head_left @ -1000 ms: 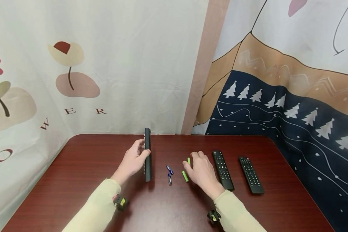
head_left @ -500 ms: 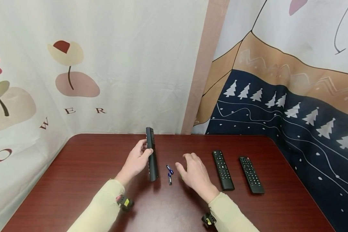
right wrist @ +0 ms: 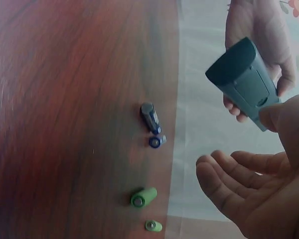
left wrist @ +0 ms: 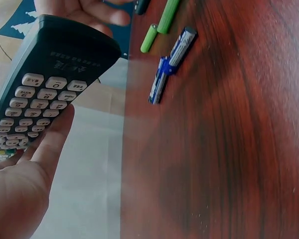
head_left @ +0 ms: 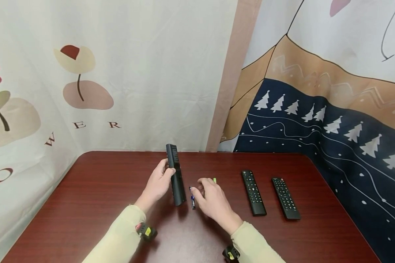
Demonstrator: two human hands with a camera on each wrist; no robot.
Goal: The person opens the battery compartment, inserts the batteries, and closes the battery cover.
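Note:
My left hand (head_left: 156,184) grips a black remote control (head_left: 176,175), tilted up off the table. Its white keys face the left wrist camera; in the right wrist view its back shows a battery cover (right wrist: 256,89) in place. My right hand (head_left: 214,201) hovers to the right of the remote, fingers loosely bent, holding nothing. Below it on the table lie two blue-and-silver batteries (left wrist: 182,49), end to end at a slight angle. Two green batteries (right wrist: 144,197) lie beyond them; in the head view the right hand covers most of these.
Two more black remotes lie keys-up at the right, a longer one (head_left: 253,193) and a shorter one (head_left: 285,199). The dark red wooden table (head_left: 95,182) ends at a printed curtain (head_left: 151,91) along the back and right.
My right hand has moved left from the green batteries towards the remote and blue batteries. My left hand has shifted slightly right and turned the remote so its back shows more.

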